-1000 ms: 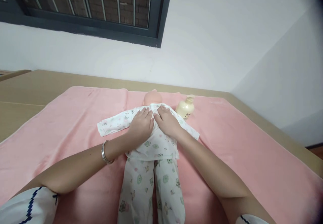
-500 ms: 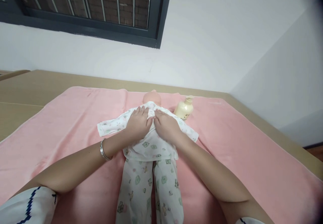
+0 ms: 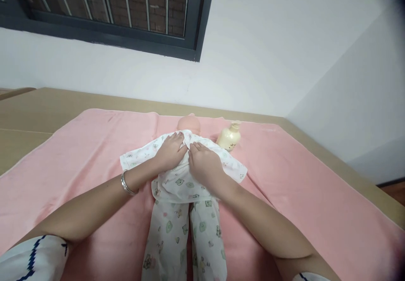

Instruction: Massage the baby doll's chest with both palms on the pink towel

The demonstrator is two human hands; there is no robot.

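White cloth with small green and pink prints makes up the shirt on a doll, which lies on a pink blanket spread over a light wooden surface. With the middle of the shirt as the clock's centre and the wall at twelve, the doll's rounded head is at twelve and the matching trousers run down to six. One sleeve points to nine, the other to three.

The left hand rests on the upper shirt at ten o'clock, its fingers close together; a silver bangle circles that wrist. The right hand rests at two, fingers bent over the cloth. The fabric gathers into a raised fold between the hands, but one cannot tell whether either grip pinches it.

At two, farther out, a cream pump bottle sits just beside the doll's shoulder. A dark-framed window is set in the wall around eleven.
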